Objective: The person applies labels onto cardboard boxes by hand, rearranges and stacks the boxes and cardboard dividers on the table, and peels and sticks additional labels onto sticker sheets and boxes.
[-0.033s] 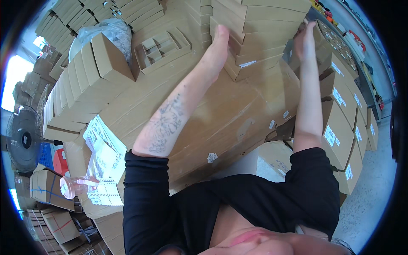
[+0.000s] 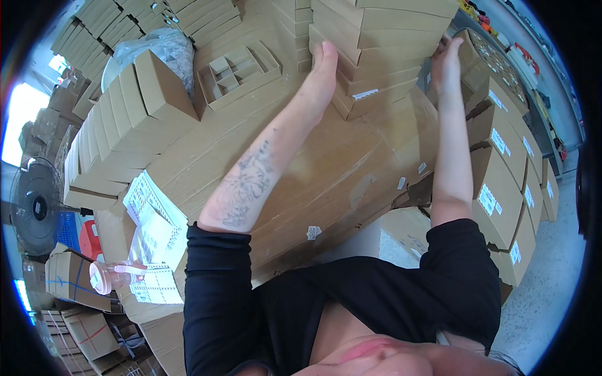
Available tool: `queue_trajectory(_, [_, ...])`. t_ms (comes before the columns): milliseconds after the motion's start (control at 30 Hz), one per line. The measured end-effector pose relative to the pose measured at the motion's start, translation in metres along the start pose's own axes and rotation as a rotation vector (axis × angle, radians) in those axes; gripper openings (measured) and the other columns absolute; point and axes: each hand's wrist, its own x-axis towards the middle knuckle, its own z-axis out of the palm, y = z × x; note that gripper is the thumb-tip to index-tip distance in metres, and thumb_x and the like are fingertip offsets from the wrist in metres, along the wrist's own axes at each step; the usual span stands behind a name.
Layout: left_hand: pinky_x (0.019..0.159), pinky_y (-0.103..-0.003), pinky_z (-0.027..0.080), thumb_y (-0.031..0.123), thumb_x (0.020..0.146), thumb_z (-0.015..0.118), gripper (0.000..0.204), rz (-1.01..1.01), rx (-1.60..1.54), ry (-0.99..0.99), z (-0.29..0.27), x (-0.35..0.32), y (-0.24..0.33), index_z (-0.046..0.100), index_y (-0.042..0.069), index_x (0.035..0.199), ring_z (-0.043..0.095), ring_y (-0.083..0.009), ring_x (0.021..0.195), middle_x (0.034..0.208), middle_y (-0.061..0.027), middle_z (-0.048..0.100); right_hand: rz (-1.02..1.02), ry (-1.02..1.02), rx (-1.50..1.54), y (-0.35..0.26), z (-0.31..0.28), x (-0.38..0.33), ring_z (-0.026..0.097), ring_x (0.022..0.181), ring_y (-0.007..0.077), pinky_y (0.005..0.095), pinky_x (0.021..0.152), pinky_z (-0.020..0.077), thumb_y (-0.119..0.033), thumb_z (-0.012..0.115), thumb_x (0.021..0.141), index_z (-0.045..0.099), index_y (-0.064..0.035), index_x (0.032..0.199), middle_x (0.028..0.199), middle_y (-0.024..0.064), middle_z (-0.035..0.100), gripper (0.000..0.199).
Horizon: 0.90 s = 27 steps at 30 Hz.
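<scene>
A tall stack of flat brown cardboard boxes (image 2: 385,62) stands between my hands at the far middle. My left hand (image 2: 322,72) lies against the stack's left side with its thumb pointing up; the boxes and the thumb partly hide its other fingers. At the right side, my right hand (image 2: 446,66) has its fingers stretched out along the stack's edge, with the palm toward the boxes. Neither hand wraps round a box. A white label (image 2: 366,94) is stuck low on the stack's near face. Both bare forearms reach forward over the cardboard-covered table (image 2: 326,182).
A divided cardboard tray (image 2: 241,88) sits left of the stack, near a row of upright boxes (image 2: 125,119). Printed sheets (image 2: 153,225) and a pink-lidded cup (image 2: 110,277) lie nearer. Labelled cartons (image 2: 501,188) are piled at the right; a fan (image 2: 41,203) stands far left.
My right hand has shifted slightly nearer and to the left along the stack's side. My left hand has come down a touch. The boxes look almost the same.
</scene>
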Motion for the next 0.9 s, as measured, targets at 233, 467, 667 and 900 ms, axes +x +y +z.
queue_trajectory(233, [0.122, -0.032, 0.003, 0.054, 0.105, 0.024, 0.077, -0.029, -0.182, -0.053, 0.019, -0.008, -0.046, 0.007, -0.002, 0.155, 0.005, -0.0159, 0.150, 0.164, -0.0095, 0.007, 0.195, 0.162, -0.061, 0.059, 0.003, -0.041, 0.039, 0.137, 0.0223, 0.0356, 0.114, 0.0273, -0.061, 0.020, 0.103, 0.039, -0.0026, 0.145, 0.147, 0.0115, 0.045, 0.075])
queue_trajectory(467, [0.122, -0.035, 0.005, 0.053, 0.105, 0.022, 0.076, -0.029, -0.065, -0.067, 0.016, -0.010, -0.062, 0.004, -0.003, 0.154, 0.003, -0.0208, 0.151, 0.164, -0.0112, 0.003, 0.064, 0.154, -0.022, 0.068, 0.001, -0.043, 0.040, 0.135, 0.0208, 0.0357, 0.113, 0.0286, -0.047, 0.028, 0.107, 0.039, 0.0011, 0.144, 0.146, 0.0118, 0.044, 0.062])
queue_trajectory(667, [0.119, -0.040, 0.021, 0.050, 0.106, 0.026, 0.069, -0.069, -0.131, -0.084, -0.003, -0.065, -0.038, 0.017, 0.002, 0.154, 0.023, -0.0231, 0.146, 0.158, -0.0159, 0.024, -0.498, 0.527, -0.360, 0.050, 0.042, -0.100, 0.048, 0.111, 0.0210, 0.0372, 0.099, 0.0375, -0.020, 0.051, 0.102, 0.036, 0.0027, 0.136, 0.117, 0.0116, 0.051, 0.044])
queue_trajectory(900, [0.086, -0.034, 0.049, 0.036, 0.107, 0.037, 0.047, 0.045, 0.004, -0.244, -0.042, -0.185, 0.036, 0.066, -0.001, 0.108, 0.065, -0.0218, 0.090, 0.101, -0.0122, 0.071, -0.841, -0.716, -0.851, 0.049, 0.174, -0.179, 0.058, 0.104, 0.0313, 0.0439, 0.090, 0.0457, -0.019, 0.062, 0.090, 0.064, -0.0132, 0.113, 0.108, 0.0107, 0.062, 0.024])
